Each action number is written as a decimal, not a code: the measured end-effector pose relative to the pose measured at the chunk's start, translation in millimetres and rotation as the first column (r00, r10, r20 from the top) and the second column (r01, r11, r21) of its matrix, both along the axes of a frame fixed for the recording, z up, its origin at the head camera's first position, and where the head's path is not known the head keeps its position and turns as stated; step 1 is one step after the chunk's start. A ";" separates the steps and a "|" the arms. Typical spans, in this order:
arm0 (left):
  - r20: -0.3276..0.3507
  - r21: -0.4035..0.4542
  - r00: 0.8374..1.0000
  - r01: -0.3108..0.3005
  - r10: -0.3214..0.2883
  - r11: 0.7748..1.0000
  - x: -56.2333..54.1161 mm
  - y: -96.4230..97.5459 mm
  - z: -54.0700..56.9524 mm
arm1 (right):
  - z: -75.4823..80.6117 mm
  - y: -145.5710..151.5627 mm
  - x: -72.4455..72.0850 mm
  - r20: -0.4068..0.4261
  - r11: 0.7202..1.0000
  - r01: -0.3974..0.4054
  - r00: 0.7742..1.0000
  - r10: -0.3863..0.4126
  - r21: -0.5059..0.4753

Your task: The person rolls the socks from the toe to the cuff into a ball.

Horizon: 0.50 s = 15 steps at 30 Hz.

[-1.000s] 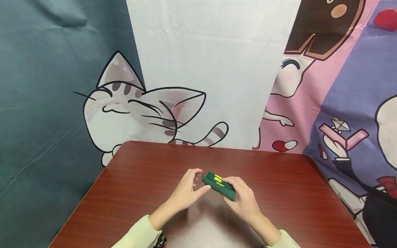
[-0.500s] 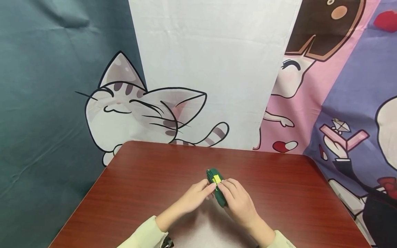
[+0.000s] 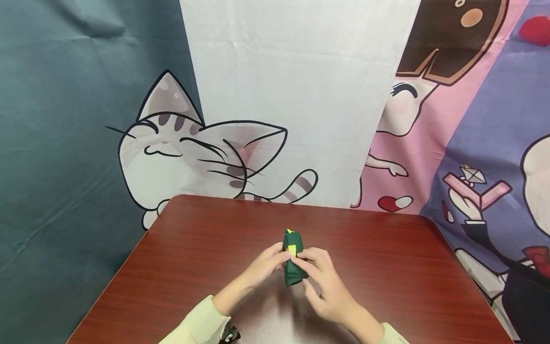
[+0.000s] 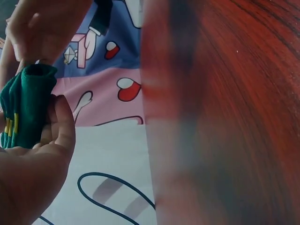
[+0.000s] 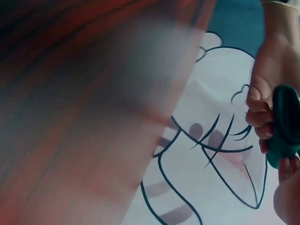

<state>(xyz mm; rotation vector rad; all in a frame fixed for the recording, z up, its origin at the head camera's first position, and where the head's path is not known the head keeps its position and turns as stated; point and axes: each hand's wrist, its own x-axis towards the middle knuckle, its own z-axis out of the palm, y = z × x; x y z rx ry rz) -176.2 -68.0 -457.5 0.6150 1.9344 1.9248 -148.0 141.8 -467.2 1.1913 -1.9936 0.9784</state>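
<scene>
A small rolled bundle of dark green cloth (image 3: 295, 240) with yellow marks is held in the air over the table, between both hands. My left hand (image 3: 267, 263) grips it from the left, thumb on the yellow patch and fingers behind. From the right, my right hand (image 3: 328, 289) has its fingertips on the front of the roll and its thumb at the lower edge. In the left wrist view the green cloth bundle (image 4: 35, 105) shows a hollow end and layered folds with yellow stripes. The right wrist view shows the green cloth bundle (image 5: 281, 145) with its dark opening.
A reddish-brown wooden table (image 3: 206, 234) lies beneath the hands. Behind it hangs a printed cloth backdrop (image 3: 292, 71) with a cartoon cat and figures. A black device (image 3: 229, 333) sits at the left sleeve's cuff.
The left hand has come in from the left and taken hold of the cloth bundle. The bundle has turned from slanting sideways to nearly upright, and the right hand's fingers have shifted on it.
</scene>
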 end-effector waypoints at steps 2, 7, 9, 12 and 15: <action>-0.009 -0.019 1.000 0.000 0.000 1.000 0.0 0.1 -1.0 | 2.7 -0.1 1.9 0.147 0.998 0.000 0.989 0.009 -0.064; -0.035 -0.055 0.999 0.001 -0.003 0.998 2.0 0.6 -3.5 | 6.2 -1.8 2.9 0.551 0.965 0.118 0.834 0.031 -0.234; -0.033 -0.059 0.999 0.012 -0.014 0.998 2.5 1.0 -3.3 | 7.8 -3.2 2.4 0.674 0.944 0.193 0.738 0.040 -0.266; -0.024 -0.055 0.999 0.044 -0.045 0.998 1.9 1.8 -2.7 | 10.6 -4.8 1.5 0.804 0.923 0.290 0.594 0.034 -0.253; -0.031 -0.064 0.997 0.076 -0.078 0.995 0.3 2.2 -2.6 | 13.9 -5.8 0.3 0.873 0.917 0.327 0.485 0.045 -0.228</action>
